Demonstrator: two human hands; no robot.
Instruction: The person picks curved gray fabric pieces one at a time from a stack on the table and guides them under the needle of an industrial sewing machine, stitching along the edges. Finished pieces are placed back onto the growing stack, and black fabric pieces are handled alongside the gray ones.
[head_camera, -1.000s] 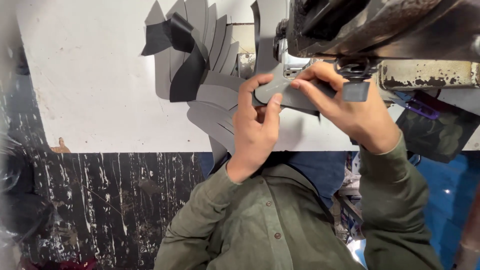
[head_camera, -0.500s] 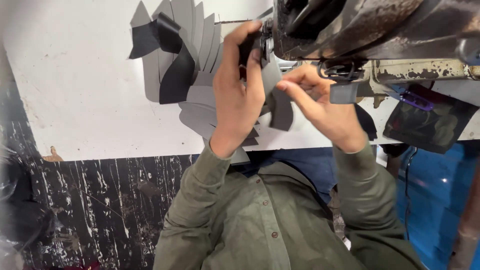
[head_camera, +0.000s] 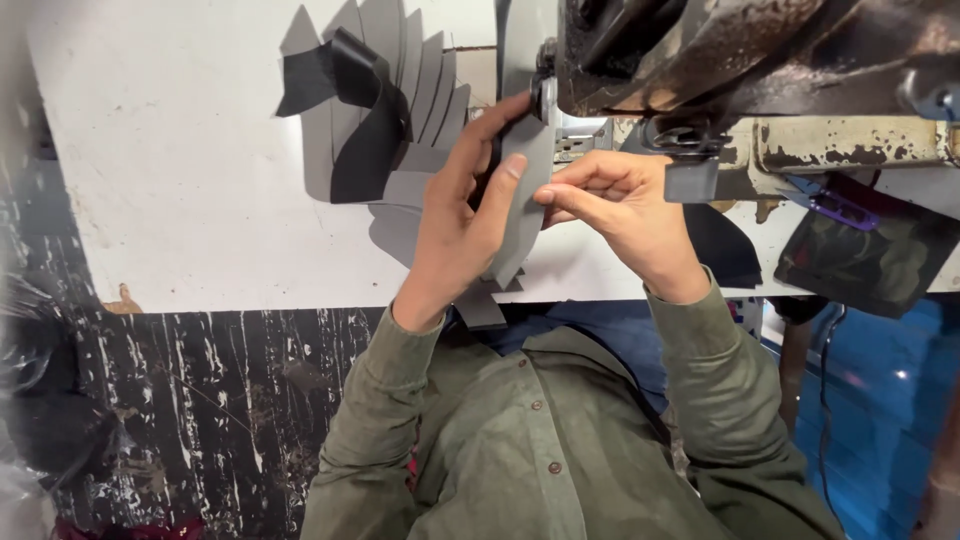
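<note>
My left hand (head_camera: 462, 215) and my right hand (head_camera: 622, 210) both pinch one long grey cut piece (head_camera: 523, 200), which stands on end under the head of a worn sewing machine (head_camera: 740, 60). The left fingers lie along the piece's left edge, the thumb on its face. My right fingertips meet the piece at its right edge, beside the machine's presser foot (head_camera: 690, 170). Behind my left hand a fan of several grey cut pieces (head_camera: 405, 70) lies on the white table (head_camera: 170, 170), with a curled black strip (head_camera: 365, 110) on top.
A dark shiny piece (head_camera: 865, 255) and a purple tool (head_camera: 835, 205) lie at the table's right end. The table's front edge runs just above my green sleeves. Black streaked floor shows at the lower left, a blue surface at the lower right.
The grey piece has been turned from lying flat across to standing on end and moved up against the machine head. My left hand has risen with it, and the view has shifted slightly.
</note>
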